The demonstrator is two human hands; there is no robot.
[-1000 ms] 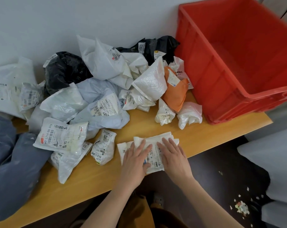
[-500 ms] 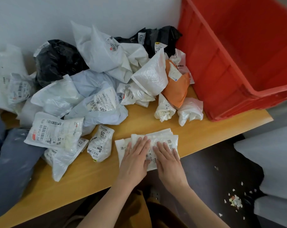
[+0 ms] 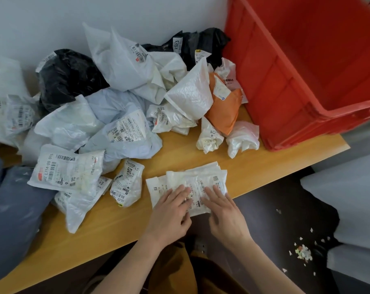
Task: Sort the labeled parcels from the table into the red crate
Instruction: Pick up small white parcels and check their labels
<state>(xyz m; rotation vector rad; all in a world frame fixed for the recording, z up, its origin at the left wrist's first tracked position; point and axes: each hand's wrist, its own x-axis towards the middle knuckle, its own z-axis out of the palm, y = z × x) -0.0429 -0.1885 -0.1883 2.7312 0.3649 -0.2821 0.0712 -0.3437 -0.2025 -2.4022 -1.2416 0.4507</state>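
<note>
Head view, left to right: grey bags (image 3: 14,213) hang over the table's (image 3: 95,232) left end, then a heap of labeled parcels (image 3: 120,115) fills the back against the wall. Bare wood runs along the near edge. My left hand (image 3: 171,213) and right hand (image 3: 224,213) lie flat, fingers spread, pressing 1 white parcel (image 3: 192,183) at that edge, gripping nothing. Beyond it, the red crate (image 3: 290,85) stands on the right end; what I see of its inside holds nothing.

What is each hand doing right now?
Left hand: open, fingers flat on the white parcel at the table edge.
Right hand: open, flat on the same parcel.
</note>
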